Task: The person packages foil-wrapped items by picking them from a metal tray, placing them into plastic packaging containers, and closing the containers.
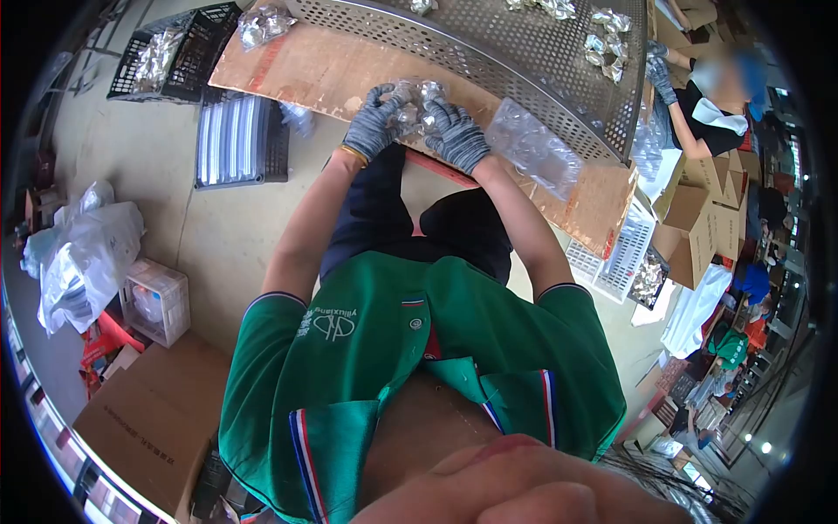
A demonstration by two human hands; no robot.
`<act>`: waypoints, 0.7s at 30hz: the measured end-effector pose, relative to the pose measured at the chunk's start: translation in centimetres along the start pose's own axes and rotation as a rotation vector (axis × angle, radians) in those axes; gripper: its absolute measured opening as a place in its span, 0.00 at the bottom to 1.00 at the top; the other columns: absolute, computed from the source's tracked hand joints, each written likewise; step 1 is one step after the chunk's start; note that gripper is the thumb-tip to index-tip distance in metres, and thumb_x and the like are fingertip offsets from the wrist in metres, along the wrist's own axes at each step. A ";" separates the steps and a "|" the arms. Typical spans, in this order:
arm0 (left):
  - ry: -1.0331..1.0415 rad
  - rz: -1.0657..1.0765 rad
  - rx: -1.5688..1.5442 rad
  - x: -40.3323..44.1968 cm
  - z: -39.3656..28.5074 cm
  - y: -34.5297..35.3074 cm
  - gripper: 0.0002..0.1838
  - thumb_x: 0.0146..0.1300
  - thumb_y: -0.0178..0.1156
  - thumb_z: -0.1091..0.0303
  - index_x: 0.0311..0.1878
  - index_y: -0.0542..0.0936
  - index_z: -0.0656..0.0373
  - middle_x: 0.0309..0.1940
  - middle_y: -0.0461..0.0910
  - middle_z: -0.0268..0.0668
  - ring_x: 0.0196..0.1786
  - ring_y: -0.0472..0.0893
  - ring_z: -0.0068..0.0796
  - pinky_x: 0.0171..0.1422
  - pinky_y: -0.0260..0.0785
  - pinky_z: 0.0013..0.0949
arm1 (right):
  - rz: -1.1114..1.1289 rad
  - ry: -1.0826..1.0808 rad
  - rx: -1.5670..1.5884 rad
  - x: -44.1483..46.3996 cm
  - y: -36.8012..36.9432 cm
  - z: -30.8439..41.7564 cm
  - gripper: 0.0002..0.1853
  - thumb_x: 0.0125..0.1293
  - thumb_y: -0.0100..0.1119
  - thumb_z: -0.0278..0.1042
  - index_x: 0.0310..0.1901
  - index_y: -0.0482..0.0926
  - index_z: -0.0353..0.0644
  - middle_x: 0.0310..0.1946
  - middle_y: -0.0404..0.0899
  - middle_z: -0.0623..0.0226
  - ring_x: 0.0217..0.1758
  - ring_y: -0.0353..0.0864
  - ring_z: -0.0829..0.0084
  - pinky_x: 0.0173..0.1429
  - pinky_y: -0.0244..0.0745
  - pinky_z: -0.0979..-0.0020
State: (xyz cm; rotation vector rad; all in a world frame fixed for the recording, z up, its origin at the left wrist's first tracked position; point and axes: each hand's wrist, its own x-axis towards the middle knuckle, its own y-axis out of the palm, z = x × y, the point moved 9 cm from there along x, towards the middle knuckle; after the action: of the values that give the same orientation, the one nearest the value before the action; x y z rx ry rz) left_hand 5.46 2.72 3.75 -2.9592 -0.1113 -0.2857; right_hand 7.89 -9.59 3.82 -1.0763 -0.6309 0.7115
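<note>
My left hand [371,125], in a grey knitted glove, has its fingers curled on the left side of a clear bag of shiny metal parts [407,103] at the wooden board's near edge. From the right, my right hand [456,134], gloved the same way, holds the same bag with bent fingers. The parts' exact shape is too small to tell. Just right of my right hand, flat clear plastic bags [534,150] lie on the wooden board [327,65]. Another bag of metal parts [264,26] rests at the board's left end.
Behind the board stands a perforated metal tray [489,54] with loose metal parts [608,44]. Black crates [166,57] stand at left. A co-worker's gloved hand [661,79] is beyond the tray's right edge. Cardboard boxes [698,223] and a white basket [615,262] are at right.
</note>
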 end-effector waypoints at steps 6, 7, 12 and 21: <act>-0.348 0.047 -0.548 -0.3 3.3 0.9 0.29 0.41 0.65 0.79 0.51 0.72 0.52 0.52 0.63 0.38 0.51 0.71 0.35 0.51 0.70 0.27 | -0.305 -0.089 -0.107 -0.6 -0.1 0.8 0.28 0.49 0.58 0.39 0.53 0.65 0.42 0.56 0.62 0.54 0.50 0.68 0.54 0.53 0.66 0.59; -0.347 0.054 -0.557 -0.4 2.8 0.9 0.29 0.41 0.65 0.79 0.51 0.71 0.52 0.52 0.63 0.37 0.51 0.70 0.35 0.52 0.70 0.27 | -0.327 -0.115 -0.077 -0.8 -0.2 0.7 0.28 0.50 0.58 0.40 0.53 0.65 0.41 0.54 0.64 0.54 0.50 0.67 0.53 0.54 0.65 0.59; 0.018 0.161 0.098 -0.7 0.3 0.9 0.26 0.50 0.63 0.66 0.54 0.66 0.53 0.49 0.69 0.34 0.53 0.69 0.33 0.54 0.68 0.32 | -0.303 -0.128 -0.070 -0.2 0.2 0.0 0.27 0.50 0.59 0.41 0.51 0.65 0.40 0.51 0.67 0.55 0.49 0.67 0.52 0.54 0.65 0.58; 0.317 0.101 0.472 -0.7 -2.4 0.5 0.34 0.36 0.69 0.69 0.52 0.70 0.57 0.54 0.67 0.41 0.59 0.63 0.44 0.63 0.59 0.37 | -0.306 -0.173 -0.098 0.8 -0.4 0.3 0.25 0.51 0.56 0.40 0.51 0.68 0.40 0.52 0.67 0.55 0.44 0.70 0.53 0.48 0.69 0.57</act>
State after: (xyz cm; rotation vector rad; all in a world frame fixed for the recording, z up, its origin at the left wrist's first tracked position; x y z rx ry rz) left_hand 4.36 1.75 5.88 -2.4104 0.0117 -0.6141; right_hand 8.26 -8.97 4.36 -0.9855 -0.9647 0.5136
